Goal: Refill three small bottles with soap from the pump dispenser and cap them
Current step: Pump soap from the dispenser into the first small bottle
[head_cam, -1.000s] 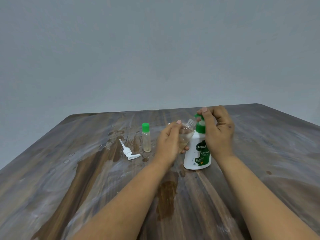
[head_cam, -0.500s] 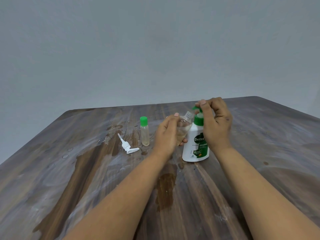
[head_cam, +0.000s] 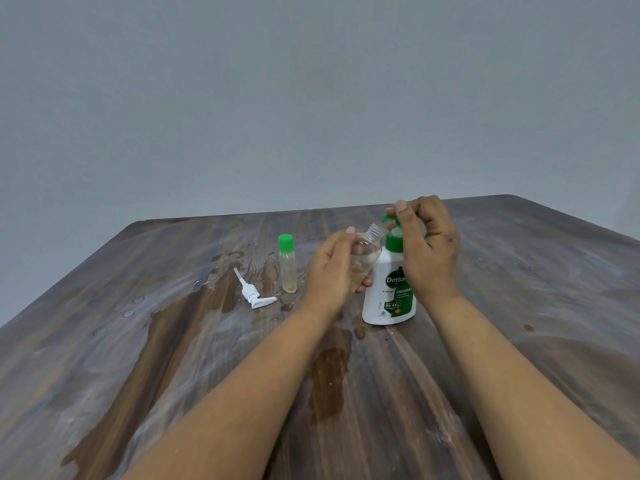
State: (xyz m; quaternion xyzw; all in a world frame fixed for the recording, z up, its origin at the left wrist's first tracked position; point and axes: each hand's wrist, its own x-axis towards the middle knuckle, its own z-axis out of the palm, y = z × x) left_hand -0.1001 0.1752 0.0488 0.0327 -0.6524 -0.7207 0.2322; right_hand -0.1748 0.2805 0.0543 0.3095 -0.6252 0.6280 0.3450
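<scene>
My left hand grips a small clear bottle, uncapped and tilted, its open neck pointing up right toward the green pump head of the white soap dispenser. Pale liquid sits in the bottle's lower part. My right hand curls over the pump head, thumb on top of it. The dispenser stands upright on the table. A second small bottle with a green cap stands upright to the left, holding pale liquid.
A loose white pump lies on the wooden table left of the capped bottle. Wet patches and droplets mark the table around the bottles and toward me. A plain grey wall rises behind the far edge.
The hands, bottle and dispenser keep the same pose. The view has shifted so that the scene sits a little higher in the frame.
</scene>
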